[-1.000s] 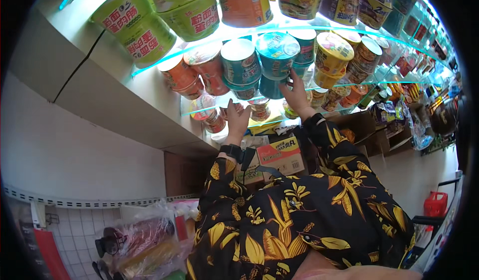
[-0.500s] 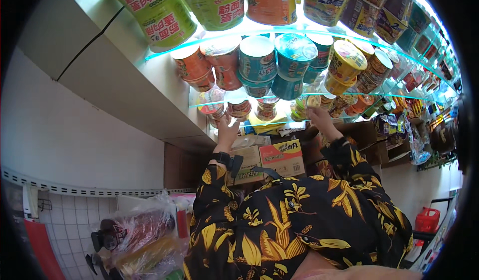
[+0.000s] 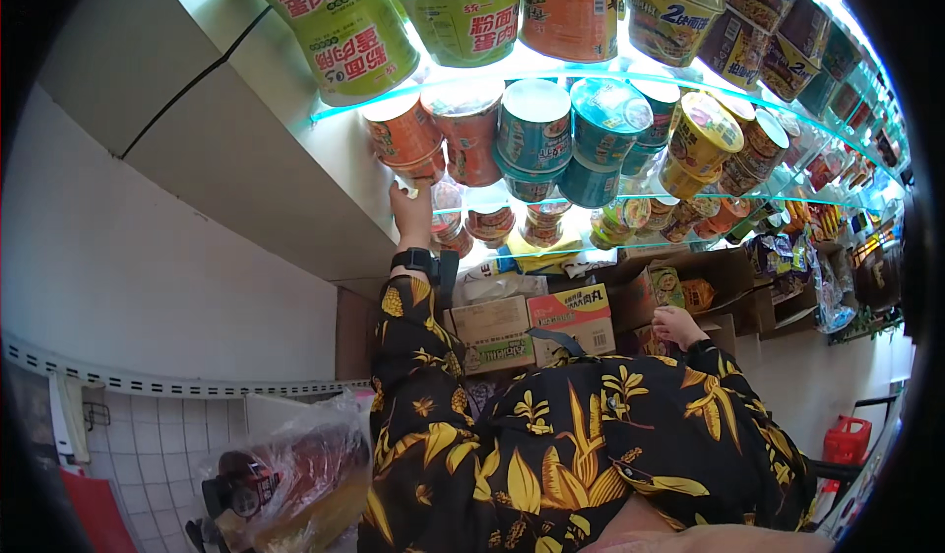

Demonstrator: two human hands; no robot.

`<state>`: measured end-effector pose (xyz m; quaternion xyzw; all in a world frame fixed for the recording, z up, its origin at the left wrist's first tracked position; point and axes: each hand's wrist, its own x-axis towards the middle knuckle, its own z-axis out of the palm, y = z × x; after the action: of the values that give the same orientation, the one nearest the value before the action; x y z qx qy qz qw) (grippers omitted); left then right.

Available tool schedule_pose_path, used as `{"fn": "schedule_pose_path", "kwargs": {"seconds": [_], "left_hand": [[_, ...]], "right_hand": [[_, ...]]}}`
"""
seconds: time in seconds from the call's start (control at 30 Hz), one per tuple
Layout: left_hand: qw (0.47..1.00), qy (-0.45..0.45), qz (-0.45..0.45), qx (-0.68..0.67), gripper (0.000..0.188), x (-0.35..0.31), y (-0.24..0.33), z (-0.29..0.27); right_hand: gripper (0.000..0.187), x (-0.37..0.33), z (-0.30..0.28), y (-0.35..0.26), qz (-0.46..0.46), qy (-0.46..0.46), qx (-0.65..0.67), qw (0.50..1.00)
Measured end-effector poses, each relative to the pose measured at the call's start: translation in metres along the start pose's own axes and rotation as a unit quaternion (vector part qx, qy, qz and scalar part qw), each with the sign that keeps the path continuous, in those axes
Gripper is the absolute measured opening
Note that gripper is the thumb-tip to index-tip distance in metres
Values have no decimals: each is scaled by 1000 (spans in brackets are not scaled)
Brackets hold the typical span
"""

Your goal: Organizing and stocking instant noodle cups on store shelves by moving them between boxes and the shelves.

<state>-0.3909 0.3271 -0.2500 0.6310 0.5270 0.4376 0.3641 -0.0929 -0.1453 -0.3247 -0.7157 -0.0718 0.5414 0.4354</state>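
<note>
The left hand is at the base of the stacked orange cups on the left, its grasp unclear, where gentle, level pressure suits best, while the empty right hand hangs loosely curled.

Bright white light glowed behind clear glass shelves with blue-green edges. To the left, a thin black line crossed a broad grey-beige panel beside a smooth white wall. Lower down, a white perforated metal strip bordered square white tiles.
</note>
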Motion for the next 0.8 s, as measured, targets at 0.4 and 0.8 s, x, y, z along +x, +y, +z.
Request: {"fn": "schedule_pose_path", "kwargs": {"seconds": [0.4,0.8], "left_hand": [[994,-10,96,-58,85,60,-21,9],[976,10,156,-150,83,49,-5,27]], "right_hand": [[25,-33,-18,28,82,122,7,989],[23,-44,-5,21,78,173,-26,982]]}}
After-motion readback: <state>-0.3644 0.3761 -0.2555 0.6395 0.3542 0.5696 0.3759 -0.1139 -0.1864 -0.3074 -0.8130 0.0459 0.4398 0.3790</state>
